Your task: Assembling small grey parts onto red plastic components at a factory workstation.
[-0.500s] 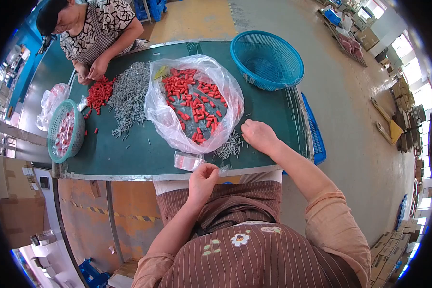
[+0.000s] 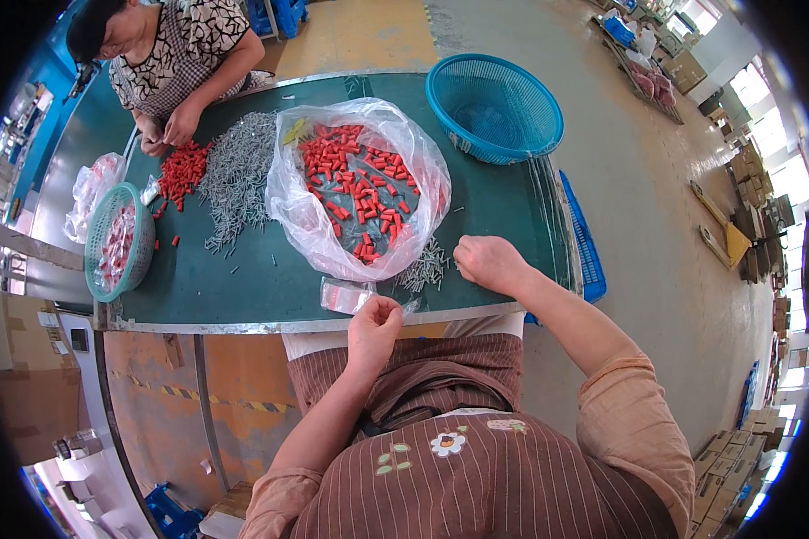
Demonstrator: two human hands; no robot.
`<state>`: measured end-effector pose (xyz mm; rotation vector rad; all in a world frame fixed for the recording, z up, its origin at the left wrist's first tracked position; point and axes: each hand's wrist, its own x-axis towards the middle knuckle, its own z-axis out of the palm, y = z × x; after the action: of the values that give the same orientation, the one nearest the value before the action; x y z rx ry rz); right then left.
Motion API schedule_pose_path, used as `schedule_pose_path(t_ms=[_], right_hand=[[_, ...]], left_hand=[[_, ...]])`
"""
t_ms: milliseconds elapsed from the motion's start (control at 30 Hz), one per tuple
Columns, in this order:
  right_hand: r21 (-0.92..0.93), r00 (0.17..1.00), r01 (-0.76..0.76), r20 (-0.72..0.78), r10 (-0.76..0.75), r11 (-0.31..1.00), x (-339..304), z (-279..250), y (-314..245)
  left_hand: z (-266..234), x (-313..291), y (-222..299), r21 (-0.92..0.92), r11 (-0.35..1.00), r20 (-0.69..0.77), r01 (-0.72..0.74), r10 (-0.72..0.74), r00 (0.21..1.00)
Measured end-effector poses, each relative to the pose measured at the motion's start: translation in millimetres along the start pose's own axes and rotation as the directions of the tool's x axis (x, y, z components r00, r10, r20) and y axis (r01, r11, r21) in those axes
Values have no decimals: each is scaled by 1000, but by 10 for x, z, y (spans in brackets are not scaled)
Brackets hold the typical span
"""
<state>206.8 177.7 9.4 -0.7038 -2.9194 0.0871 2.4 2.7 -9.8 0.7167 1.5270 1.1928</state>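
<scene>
At the table's near edge, my left hand [image 2: 374, 334] is closed in a pinch, with a small clear plastic bag [image 2: 412, 306] at its fingertips. My right hand [image 2: 493, 264] rests low over the table, fingers curled; whatever they hold is hidden. Just left of it lies a small pile of grey metal screws [image 2: 425, 268]. Beyond my hands, a large clear plastic bag [image 2: 283, 199] stands with its mouth wide, red cylindrical plastic plugs [image 2: 368, 193] inside. A stack of small clear bags [image 2: 340, 295] lies beside my left hand.
Across the table at the left, a co-worker's hands [image 2: 173, 130] handle small parts near red plugs [image 2: 182, 171] and a large screw heap [image 2: 234, 171]. A green basket [image 2: 140, 256] sits at the left edge, a blue basket [image 2: 503, 148] at the far right. A blue crate [image 2: 584, 238] stands beyond the table's right edge.
The whole view has shifted slightly up and left. My left hand stays pinched near the table edge, and my right hand remains curled beside the small screw pile.
</scene>
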Motion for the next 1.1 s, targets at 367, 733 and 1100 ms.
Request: schedule_pose_path(t_ms=[367, 733, 1100], right_hand=[[6, 993, 109, -47, -109, 994, -25, -5, 26], [743, 913, -326, 86, 399, 585, 198, -585, -702], [531, 960, -249, 25, 279, 810, 235, -636, -912]], left_hand=[[34, 11, 91, -21, 998, -67, 57, -59, 996], [116, 205, 369, 204, 975, -106, -85, 108, 989], [241, 144, 466, 324, 905, -64, -277, 313, 948]])
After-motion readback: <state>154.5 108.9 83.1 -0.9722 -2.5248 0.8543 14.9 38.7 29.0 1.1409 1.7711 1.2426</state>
